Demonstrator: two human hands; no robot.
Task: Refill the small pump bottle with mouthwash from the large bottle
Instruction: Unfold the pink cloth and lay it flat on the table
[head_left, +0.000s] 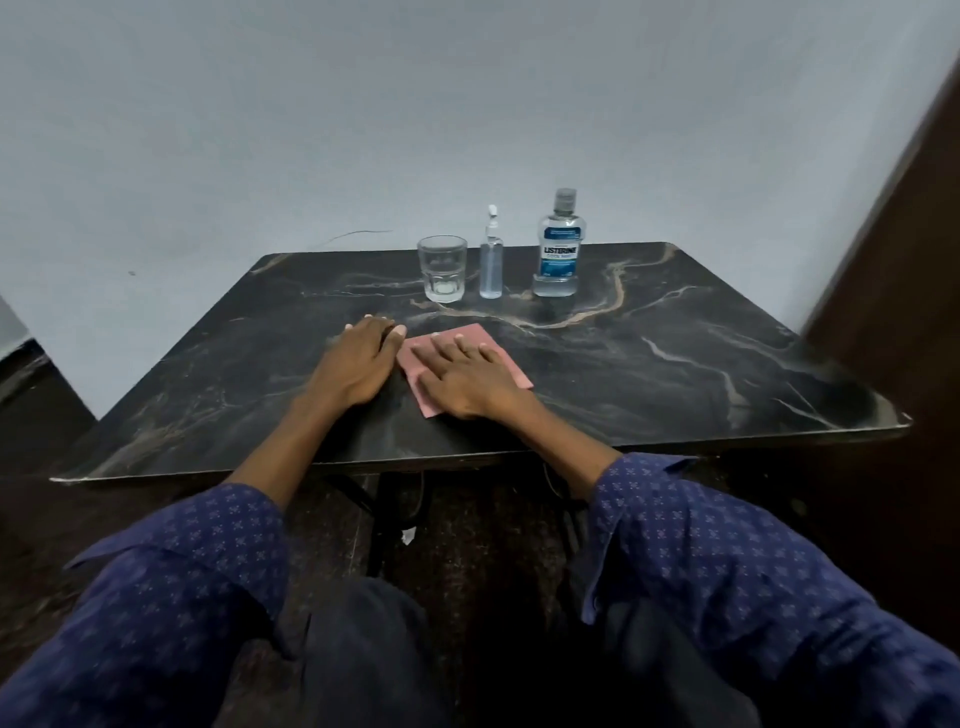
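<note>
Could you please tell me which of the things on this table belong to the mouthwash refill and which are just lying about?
For the job:
- small pump bottle, upright, pump on
- large mouthwash bottle, capped, to its right

Probably just lying about:
- glass tumbler, left of the pump bottle
- pink cloth under the right hand

A dark table (649, 364) with a marble pattern of pale and tan veins stands against a plain grey-blue wall (363, 130). Its front edge is thin and light-coloured, and dark metal legs (382, 519) show beneath it. A dark brown wooden panel (914, 260), perhaps a door, rises at the right edge. The floor (493, 545) below is dark and speckled. The light is dim and even, with soft reflections on the tabletop
</note>
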